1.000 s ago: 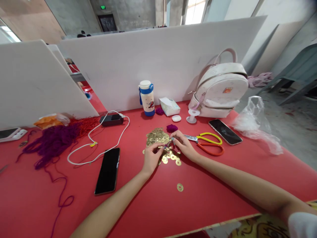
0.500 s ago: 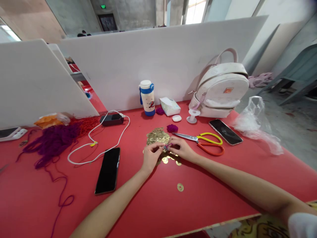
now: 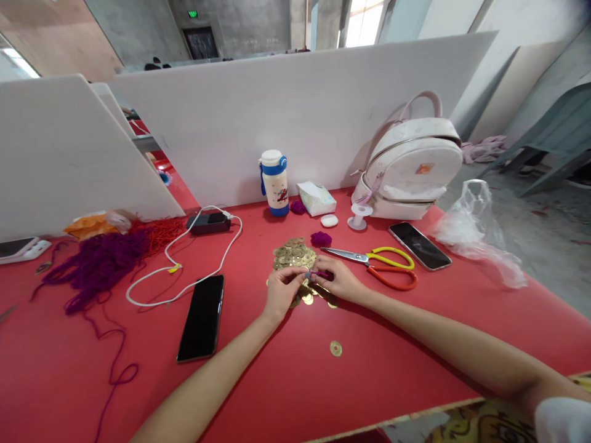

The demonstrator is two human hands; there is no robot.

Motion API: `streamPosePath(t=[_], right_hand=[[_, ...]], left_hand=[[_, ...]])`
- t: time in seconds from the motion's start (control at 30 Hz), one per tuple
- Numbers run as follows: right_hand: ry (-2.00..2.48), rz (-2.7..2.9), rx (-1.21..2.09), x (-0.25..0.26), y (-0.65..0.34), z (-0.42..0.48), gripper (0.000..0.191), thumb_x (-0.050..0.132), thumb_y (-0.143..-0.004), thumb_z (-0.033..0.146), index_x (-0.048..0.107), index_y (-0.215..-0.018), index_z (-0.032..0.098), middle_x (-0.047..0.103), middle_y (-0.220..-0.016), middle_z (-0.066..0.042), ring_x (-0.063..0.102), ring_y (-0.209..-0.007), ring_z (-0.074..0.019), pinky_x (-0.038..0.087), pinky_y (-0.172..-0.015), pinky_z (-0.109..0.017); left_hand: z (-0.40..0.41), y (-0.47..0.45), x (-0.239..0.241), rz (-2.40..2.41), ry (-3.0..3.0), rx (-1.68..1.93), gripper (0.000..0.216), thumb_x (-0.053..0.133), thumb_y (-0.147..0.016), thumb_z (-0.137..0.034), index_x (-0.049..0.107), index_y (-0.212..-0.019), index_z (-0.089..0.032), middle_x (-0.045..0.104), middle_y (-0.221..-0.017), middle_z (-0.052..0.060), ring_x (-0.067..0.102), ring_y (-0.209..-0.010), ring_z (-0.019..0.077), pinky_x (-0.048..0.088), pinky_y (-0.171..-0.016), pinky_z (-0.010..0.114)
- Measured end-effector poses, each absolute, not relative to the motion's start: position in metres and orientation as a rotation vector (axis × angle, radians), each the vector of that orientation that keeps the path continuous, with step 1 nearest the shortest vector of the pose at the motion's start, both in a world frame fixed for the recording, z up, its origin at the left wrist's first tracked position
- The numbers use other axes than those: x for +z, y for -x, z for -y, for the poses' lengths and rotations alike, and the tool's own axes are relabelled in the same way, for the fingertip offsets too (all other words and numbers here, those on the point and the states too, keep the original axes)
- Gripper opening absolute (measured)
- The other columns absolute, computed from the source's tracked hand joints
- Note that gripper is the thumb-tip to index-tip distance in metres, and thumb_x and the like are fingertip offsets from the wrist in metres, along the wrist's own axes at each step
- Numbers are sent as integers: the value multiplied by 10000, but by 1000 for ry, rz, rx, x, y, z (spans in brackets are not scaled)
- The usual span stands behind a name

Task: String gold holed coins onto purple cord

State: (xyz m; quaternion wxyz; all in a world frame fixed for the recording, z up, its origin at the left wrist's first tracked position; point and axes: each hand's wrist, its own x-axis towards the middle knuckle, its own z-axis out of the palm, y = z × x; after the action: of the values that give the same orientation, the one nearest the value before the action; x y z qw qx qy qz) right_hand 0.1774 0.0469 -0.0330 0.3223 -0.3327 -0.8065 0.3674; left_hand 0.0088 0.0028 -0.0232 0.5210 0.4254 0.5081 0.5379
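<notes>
My left hand (image 3: 281, 290) and my right hand (image 3: 337, 279) meet over a pile of brass coins (image 3: 293, 255) on the red table (image 3: 286, 375). Both pinch a short purple cord (image 3: 314, 274) between their fingertips, just above a few loose coins. One single coin (image 3: 335, 349) lies apart, nearer to me. A small purple yarn tuft (image 3: 320, 239) sits just behind the pile. Scissors with yellow and orange handles (image 3: 383, 266) lie right of my right hand.
A black phone (image 3: 202, 317) and a white cable (image 3: 184, 271) lie left; purple and red yarn (image 3: 99, 261) further left. Behind stand a bottle (image 3: 274, 183), tissue pack (image 3: 316, 197), spool (image 3: 359, 216), white backpack (image 3: 410, 166). Second phone (image 3: 419, 245) and plastic bag (image 3: 475, 231) at right.
My right hand drew back from the scissors toward my left hand. Both hands have closed together on the purple cord over the coins.
</notes>
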Motion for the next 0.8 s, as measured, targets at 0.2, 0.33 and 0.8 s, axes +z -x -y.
streamPosePath(t=[0.2, 0.33, 0.8], right_hand=[[859, 2117, 956, -34, -178, -48, 283, 576, -900, 375, 595, -706, 170, 569, -778, -28, 514, -675, -146, 377, -601, -262], [913, 2149, 936, -37, -178, -49, 211, 652, -845, 323, 586, -711, 174, 550, -773, -9, 491, -657, -132, 346, -576, -243], [732, 1955, 1069, -29, -182, -46, 382, 432, -972, 440, 569, -716, 192, 572, -734, -33, 531, -724, -174, 415, -666, -300]], left_hand=[[-2, -8, -29, -1249, -1107, 1294, 192, 779, -650, -341, 749, -737, -173, 669, -585, 20, 571, -473, 128, 434, -411, 227], [-3, -8, -32, -1283, -1161, 1326, 165, 759, -679, -336, 726, -722, -181, 687, -633, 29, 628, -561, 158, 499, -491, 255], [-5, -10, -28, -1190, -1239, 1313, 121, 702, -704, -186, 593, -754, -167, 627, -706, -4, 600, -655, 116, 482, -628, 214]])
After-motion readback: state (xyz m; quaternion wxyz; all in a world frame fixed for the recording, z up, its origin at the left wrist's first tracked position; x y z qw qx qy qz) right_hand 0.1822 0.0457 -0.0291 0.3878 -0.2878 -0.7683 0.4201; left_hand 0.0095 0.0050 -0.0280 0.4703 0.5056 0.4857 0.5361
